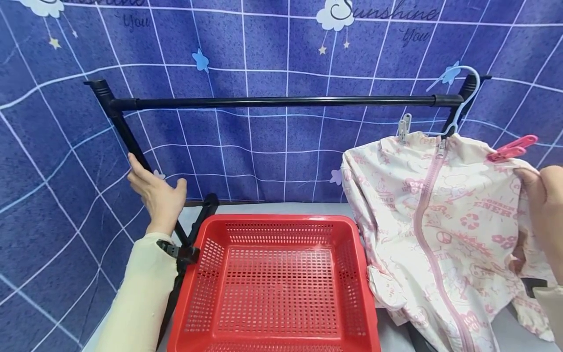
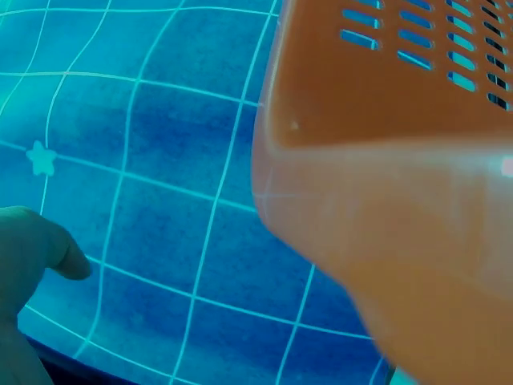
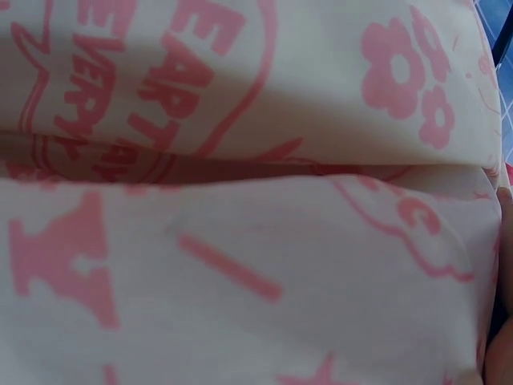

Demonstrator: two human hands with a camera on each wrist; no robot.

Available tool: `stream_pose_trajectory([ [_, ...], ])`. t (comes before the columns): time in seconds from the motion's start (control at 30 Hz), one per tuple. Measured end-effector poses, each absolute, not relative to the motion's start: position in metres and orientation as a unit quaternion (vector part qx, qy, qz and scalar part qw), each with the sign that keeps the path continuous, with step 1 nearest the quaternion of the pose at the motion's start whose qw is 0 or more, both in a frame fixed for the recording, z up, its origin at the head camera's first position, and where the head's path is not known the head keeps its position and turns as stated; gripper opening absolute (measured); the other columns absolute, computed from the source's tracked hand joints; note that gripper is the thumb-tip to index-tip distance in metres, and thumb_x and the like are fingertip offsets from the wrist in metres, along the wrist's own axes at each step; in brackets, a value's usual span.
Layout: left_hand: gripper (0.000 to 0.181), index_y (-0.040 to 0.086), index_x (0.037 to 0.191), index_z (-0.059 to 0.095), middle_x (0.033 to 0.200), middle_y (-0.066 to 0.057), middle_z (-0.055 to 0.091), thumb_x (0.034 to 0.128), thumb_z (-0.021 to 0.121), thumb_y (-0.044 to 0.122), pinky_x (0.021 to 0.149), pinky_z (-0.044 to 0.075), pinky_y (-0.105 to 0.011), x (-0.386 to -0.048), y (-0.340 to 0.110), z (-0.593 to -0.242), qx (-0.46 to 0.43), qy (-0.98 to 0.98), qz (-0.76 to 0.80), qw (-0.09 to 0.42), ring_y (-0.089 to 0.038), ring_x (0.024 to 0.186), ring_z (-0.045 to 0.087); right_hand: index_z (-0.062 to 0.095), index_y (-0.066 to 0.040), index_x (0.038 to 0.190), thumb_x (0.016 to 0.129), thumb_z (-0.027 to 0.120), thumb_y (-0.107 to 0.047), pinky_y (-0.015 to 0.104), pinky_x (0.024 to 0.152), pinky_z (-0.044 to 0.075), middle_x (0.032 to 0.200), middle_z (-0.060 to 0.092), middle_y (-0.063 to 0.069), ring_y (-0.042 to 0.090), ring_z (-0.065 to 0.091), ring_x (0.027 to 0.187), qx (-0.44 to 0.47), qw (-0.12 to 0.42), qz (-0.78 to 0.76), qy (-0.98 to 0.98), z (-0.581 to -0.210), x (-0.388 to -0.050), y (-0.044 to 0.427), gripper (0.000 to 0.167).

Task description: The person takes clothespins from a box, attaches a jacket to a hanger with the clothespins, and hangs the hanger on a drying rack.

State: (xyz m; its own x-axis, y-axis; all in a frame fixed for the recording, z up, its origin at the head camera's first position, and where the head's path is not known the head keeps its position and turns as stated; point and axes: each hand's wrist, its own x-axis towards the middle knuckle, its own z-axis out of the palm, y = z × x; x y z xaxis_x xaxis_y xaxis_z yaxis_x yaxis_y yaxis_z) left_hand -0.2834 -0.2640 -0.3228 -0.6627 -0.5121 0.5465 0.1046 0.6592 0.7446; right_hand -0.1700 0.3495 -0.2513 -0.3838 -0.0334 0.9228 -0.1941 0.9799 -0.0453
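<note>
A white zip-up jacket (image 1: pixel 466 220) with pink print hangs from a light blue hanger (image 1: pixel 476 90) at the right end of the black rack's bar (image 1: pixel 286 101). Whether the hook bears on the bar, I cannot tell. My right hand (image 1: pixel 547 190) pinches the jacket's shoulder on the right side. Close by, a pink clothespin (image 1: pixel 512 149) clips that shoulder, and a grey clothespin (image 1: pixel 402 129) is at the collar's left. My left hand (image 1: pixel 160 198) is raised beside the left post with fingers extended, holding nothing; contact with the post is unclear. Jacket fabric (image 3: pixel 240 257) fills the right wrist view.
A red perforated basket (image 1: pixel 279 222) stands between my arms, below the bar; its corner (image 2: pixel 361 200) looms close in the left wrist view. The rack's left post (image 1: pixel 125 129) slopes down past my left wrist. A blue gridded curtain (image 1: pixel 264 54) hangs behind everything.
</note>
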Motion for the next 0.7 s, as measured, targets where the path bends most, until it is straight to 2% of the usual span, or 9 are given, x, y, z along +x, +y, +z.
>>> stream_pose_trajectory([
  [0.27,0.086,0.014,0.157,-0.004,0.144,-0.025,0.018,0.0920,0.052,0.002,0.098,0.032,-0.058,-0.287,-0.272,-0.328,0.109,-0.819,-0.371,0.424,-0.042,0.127,0.025,0.043,0.009,0.077,0.107,0.037,-0.044,0.018,0.050,0.018,0.063,0.042,0.026,0.037,0.039,0.053,0.076,0.534,0.081,-0.838,-0.249,-0.168,0.346,0.062],
  [0.4,0.075,0.009,0.156,0.002,0.141,-0.029,0.021,0.0960,0.046,0.001,0.103,0.030,-0.055,-0.289,-0.275,-0.331,0.091,-0.812,-0.364,0.447,-0.044,0.128,0.026,0.044,0.011,0.078,0.108,0.038,-0.042,0.026,0.054,0.022,0.066,0.043,0.029,0.040,0.041,0.057,0.077,0.543,0.070,-0.834,-0.249,-0.168,0.344,0.061],
  [0.57,0.068,0.007,0.155,0.007,0.139,-0.032,0.024,0.0995,0.046,0.005,0.112,0.024,-0.048,-0.289,-0.278,-0.334,0.075,-0.802,-0.363,0.469,-0.045,0.131,0.026,0.045,0.011,0.080,0.106,0.040,-0.043,0.044,0.056,0.023,0.070,0.044,0.031,0.045,0.043,0.063,0.088,0.568,0.062,-0.816,-0.250,-0.172,0.340,0.060],
  [0.7,0.064,0.010,0.155,0.008,0.140,-0.031,0.025,0.1026,0.043,0.008,0.114,0.022,-0.046,-0.289,-0.280,-0.334,0.074,-0.802,-0.365,0.466,-0.043,0.133,0.027,0.043,0.010,0.080,0.106,0.039,-0.045,0.045,0.057,0.021,0.072,0.043,0.031,0.047,0.043,0.066,0.082,0.568,0.074,-0.816,-0.251,-0.173,0.337,0.060],
])
